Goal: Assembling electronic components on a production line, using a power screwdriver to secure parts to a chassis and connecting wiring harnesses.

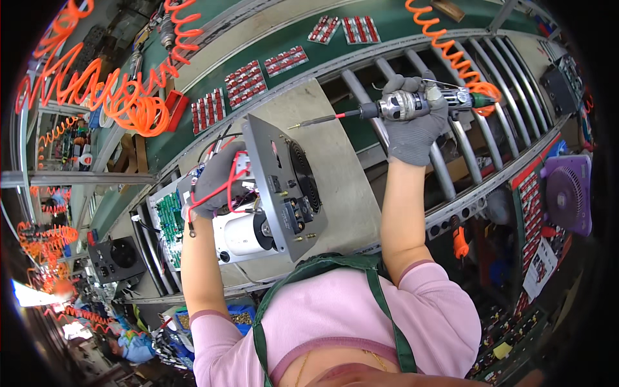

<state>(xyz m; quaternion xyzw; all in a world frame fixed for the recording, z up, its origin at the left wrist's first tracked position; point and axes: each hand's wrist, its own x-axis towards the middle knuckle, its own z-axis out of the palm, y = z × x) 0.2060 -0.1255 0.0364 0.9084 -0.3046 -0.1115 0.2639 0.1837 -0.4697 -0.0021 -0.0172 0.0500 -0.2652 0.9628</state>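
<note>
My right hand [418, 119], in a grey glove, is wrapped round an air screwdriver [403, 104]. Its long bit points left, the tip apart from a dark grey panel [274, 187]. The panel stands on edge and tilted, with a round fan grille [303, 174], sockets and switches on its face. Behind it my gloved left hand [216, 180] is curled among red wires [232, 190]; its fingertips are hidden, as is what they grip. Beside that hand are a green circuit board [171, 222] and a white cylinder [238, 233].
A grey board [348, 174] lies under the work on a roller conveyor [477, 151]. Sets of red-and-silver parts [245, 84] rest on the far green bench. Orange coiled air hoses [138, 113] hang at left; another [445, 42] runs to the screwdriver. A purple fan [567, 193] stands right.
</note>
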